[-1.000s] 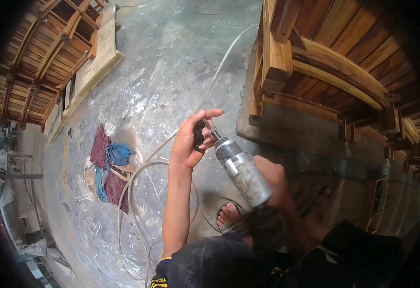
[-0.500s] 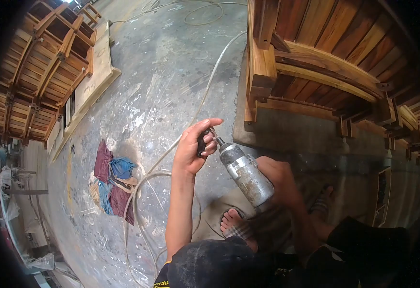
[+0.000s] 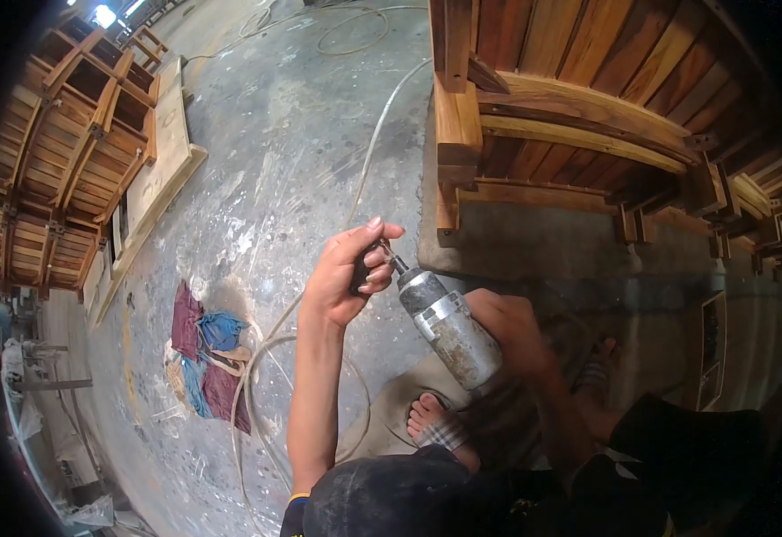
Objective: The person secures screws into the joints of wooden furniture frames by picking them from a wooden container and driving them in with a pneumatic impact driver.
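A worn, silver pistol-shaped air screwdriver (image 3: 449, 329) is in my right hand (image 3: 503, 324), its body tilted so that the nose points up and left. Its grip is hidden behind the body and my fingers. Right at the nose, my left hand (image 3: 337, 273) is curled closed, thumb and forefinger pinched together by the tip. Something black (image 3: 361, 270) shows inside the curled fingers of that hand, but I cannot tell what it is.
Slatted wooden furniture (image 3: 588, 98) stands at the upper right, with more stacked at the left (image 3: 78, 161) beside a plywood board (image 3: 163, 152). A pale hose (image 3: 378, 134) loops across the stained concrete floor. Maroon and blue rags (image 3: 216, 358) lie left of my arm.
The view has shifted slightly, so the furniture, my hands and the tool sit a little further left. My left hand stays at the screwdriver's nose and my right hand keeps its hold.
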A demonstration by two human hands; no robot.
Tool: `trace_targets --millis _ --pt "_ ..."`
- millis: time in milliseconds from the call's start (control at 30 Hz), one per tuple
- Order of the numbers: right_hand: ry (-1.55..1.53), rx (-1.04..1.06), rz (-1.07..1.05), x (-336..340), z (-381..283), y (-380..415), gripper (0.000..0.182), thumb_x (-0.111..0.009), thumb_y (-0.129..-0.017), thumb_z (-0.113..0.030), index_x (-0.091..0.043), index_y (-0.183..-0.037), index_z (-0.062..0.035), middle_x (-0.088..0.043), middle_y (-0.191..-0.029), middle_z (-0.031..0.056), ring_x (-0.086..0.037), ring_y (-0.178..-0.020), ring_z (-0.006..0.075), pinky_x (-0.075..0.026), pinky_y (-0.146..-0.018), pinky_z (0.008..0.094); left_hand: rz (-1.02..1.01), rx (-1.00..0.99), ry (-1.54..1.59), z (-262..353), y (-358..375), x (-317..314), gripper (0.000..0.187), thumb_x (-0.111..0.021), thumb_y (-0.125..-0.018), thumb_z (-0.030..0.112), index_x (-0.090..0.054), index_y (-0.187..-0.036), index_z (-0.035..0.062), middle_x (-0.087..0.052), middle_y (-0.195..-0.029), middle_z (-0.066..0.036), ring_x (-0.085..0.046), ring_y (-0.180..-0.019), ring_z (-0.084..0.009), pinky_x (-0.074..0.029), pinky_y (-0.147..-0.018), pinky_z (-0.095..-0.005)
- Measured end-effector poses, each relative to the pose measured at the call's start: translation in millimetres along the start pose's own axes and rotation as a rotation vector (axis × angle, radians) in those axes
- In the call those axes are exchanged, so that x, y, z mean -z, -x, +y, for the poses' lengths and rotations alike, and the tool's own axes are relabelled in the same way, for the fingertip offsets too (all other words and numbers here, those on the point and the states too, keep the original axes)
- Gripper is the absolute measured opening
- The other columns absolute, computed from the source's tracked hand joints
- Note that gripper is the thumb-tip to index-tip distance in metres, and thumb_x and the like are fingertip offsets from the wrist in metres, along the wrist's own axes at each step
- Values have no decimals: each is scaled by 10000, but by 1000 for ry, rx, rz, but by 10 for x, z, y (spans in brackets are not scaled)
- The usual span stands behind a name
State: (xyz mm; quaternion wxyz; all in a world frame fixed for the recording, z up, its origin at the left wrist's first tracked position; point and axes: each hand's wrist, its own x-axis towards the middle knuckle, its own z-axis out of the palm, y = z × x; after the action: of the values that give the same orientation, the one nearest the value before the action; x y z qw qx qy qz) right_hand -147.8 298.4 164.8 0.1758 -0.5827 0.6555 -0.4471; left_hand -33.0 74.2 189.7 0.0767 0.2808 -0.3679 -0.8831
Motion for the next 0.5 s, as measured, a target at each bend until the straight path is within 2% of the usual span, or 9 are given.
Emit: trace_targets --millis 133,267,367,500 --pt "117 -53 2 -32 -74 -32 446 -724 -618 -152 -580 -1034 -81 -578 -933 101 -606 -815 331 -472 -664 399 -9 -27 -136 55 -43 -57 287 -565 -935 276 -607 -951 -8 -385 -577 54 -379 -472 -54 -252 -388 -174" --pt "230 -51 -29 -92 -130 -29 432 -689 -625 -131 -568 -1040 -114 -533 -877 76 -586 -760 304 -449 -628 411 -116 -52 -221 133 -71 -162 283 -569 -937 261 -629 -902 -13 -406 -569 54 -356 -470 -33 -239 -398 -179" --pt "363 -79 12 -154 -113 18 468 -710 -591 -150 -568 -1037 -135 -536 -864 37 -568 -730 258 -451 -640 385 -134 -99 -337 189 -58 -345 292 -562 -943 248 -636 -941 -35 -422 -583 54 -339 -475 -22 -244 -417 -180" --pt "378 -73 99 -214 -27 65 501 -725 -567 -148 -567 -1042 -133 -545 -881 32 -573 -748 254 -452 -656 378 -214 -152 -386 152 -113 -405 334 -552 -951 250 -620 -1039 -65 -425 -598 59 -336 -490 -14 -244 -432 -181"
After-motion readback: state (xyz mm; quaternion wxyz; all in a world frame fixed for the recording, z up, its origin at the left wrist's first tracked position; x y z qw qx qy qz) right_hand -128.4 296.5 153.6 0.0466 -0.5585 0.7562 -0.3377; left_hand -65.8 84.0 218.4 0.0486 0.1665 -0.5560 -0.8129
